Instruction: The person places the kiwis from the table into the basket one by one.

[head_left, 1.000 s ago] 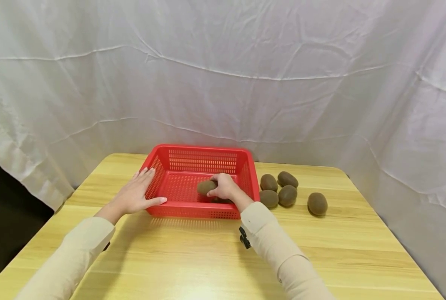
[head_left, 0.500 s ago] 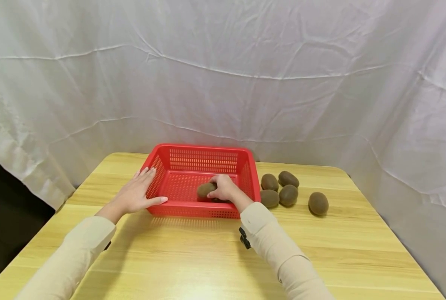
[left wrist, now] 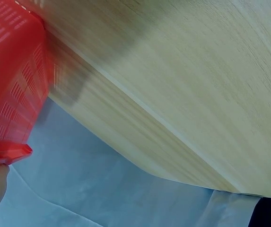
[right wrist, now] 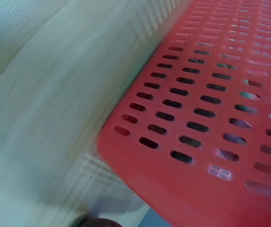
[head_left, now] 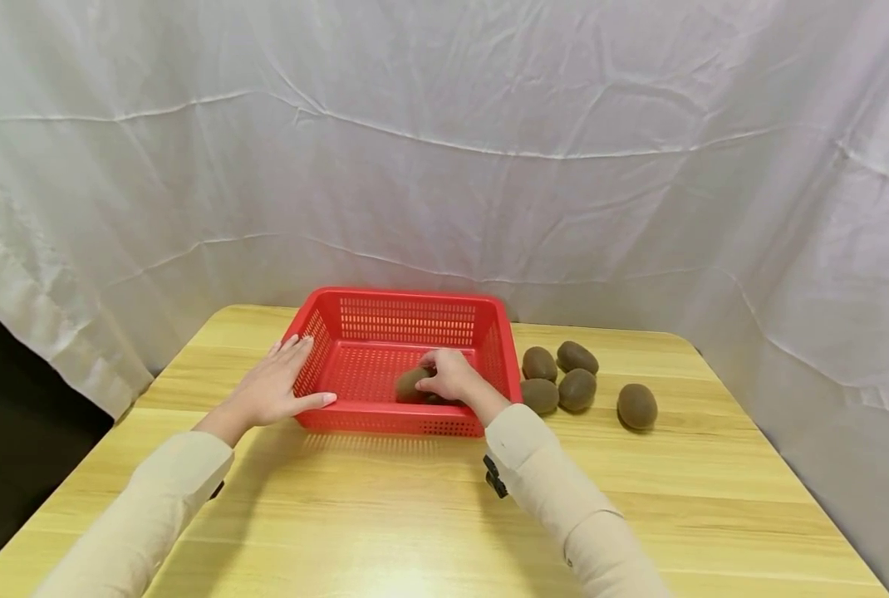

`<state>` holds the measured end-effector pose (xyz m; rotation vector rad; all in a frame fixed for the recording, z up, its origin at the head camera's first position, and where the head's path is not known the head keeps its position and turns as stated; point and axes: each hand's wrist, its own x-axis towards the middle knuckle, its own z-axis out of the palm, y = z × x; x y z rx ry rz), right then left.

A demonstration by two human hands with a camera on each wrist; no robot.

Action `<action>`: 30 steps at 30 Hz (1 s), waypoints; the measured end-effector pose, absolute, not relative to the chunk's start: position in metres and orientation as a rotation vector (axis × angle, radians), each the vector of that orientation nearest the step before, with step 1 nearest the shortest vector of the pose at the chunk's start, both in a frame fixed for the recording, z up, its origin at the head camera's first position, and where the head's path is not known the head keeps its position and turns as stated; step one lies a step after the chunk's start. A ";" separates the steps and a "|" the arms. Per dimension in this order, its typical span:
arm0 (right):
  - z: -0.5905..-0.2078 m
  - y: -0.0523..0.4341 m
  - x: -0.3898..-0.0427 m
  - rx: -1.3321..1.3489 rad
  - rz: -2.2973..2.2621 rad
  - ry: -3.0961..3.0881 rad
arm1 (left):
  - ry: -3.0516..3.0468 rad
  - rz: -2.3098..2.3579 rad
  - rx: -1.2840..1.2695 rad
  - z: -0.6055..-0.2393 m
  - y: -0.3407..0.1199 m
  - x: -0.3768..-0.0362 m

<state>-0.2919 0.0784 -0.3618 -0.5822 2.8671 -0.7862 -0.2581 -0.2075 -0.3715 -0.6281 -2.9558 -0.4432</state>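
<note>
The right hand (head_left: pixel 450 375) reaches inside the red basket (head_left: pixel 403 311), fingers curled round a brown kiwi (head_left: pixel 412 383) held low over the basket floor. The left hand (head_left: pixel 276 388) lies flat against the basket's left wall, fingers straight and together, seemingly steadying it. 4 more kiwis (head_left: pixel 577 389) sit just right of the basket on the pale wooden surface (head_left: pixel 385 507). A creased white cloth (head_left: pixel 444 149) hangs behind.

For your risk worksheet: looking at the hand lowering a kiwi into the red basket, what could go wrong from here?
The kiwi may roll if the right hand drops it rather than sets it down. The light basket might slide should the left hand ease off its side.
</note>
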 end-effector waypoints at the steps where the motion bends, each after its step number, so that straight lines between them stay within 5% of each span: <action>1: -0.360 0.080 -0.291 -0.585 -0.810 2.870 | -2.955 -0.445 -0.628 -0.372 -0.207 -0.258; 30: -0.342 0.156 -0.282 -0.278 -1.304 3.112 | -2.958 -0.450 -0.617 -0.372 -0.207 -0.259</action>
